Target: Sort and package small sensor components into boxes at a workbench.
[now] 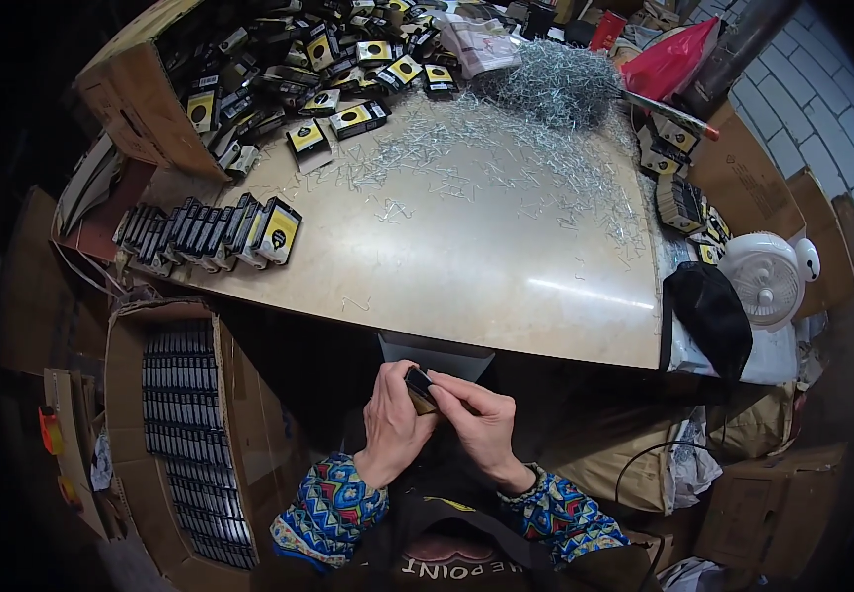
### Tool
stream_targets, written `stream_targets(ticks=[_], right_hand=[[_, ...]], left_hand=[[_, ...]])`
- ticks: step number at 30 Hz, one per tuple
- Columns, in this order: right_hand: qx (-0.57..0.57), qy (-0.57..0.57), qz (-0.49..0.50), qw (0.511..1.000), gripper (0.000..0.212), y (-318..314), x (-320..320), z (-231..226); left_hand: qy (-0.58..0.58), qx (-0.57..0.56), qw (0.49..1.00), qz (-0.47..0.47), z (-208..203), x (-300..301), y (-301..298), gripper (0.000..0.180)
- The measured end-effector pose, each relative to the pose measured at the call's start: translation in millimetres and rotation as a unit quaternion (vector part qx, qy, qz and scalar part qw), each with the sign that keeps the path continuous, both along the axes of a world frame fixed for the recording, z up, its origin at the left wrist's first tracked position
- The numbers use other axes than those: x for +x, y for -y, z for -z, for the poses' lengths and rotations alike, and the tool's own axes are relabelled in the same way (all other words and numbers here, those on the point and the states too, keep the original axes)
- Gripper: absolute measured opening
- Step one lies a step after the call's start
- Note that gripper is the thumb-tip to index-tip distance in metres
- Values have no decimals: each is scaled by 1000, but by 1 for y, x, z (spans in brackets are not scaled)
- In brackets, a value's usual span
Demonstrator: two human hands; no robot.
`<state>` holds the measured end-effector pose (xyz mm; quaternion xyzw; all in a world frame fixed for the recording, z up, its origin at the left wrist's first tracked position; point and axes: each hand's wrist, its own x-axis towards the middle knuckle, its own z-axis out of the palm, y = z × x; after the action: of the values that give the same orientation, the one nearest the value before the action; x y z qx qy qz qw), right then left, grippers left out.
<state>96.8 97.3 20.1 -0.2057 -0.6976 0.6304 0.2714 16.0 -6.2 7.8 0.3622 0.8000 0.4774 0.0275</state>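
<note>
A small dark box (419,379) is gripped by the left hand (395,419) and pinched by the right hand (479,422) near the closer edge of the table (446,281), where wire pieces (560,87) are scattered

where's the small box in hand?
Head view, lower centre: the small box is held between the left hand and right hand, on the person's side of the table.

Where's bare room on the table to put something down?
Mostly the front middle of the table, between the row of boxes on the left and the black fabric item on the right, with a few stray wire pieces. It's crowded at the far left with heaped boxes and the far right with piled wire.
</note>
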Motion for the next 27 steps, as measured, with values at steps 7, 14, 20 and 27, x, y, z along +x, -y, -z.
stream_targets(ticks=[7,14,20,27], right_hand=[[240,-20,11,971,21,3,-5,0],[399,-114,-24,910,25,-26,-14,6],[402,-67,-81,910,24,-60,-113,-11],[653,73,-63,752,35,-138,-254,2]], left_hand=[[2,-27,1000,-4,5,-6,0,52],[78,15,996,38,-26,-19,-8,49],[-320,-241,912,-87,-70,-134,-1,69],[-466,-359,808,-8,-78,-316,-38,56]])
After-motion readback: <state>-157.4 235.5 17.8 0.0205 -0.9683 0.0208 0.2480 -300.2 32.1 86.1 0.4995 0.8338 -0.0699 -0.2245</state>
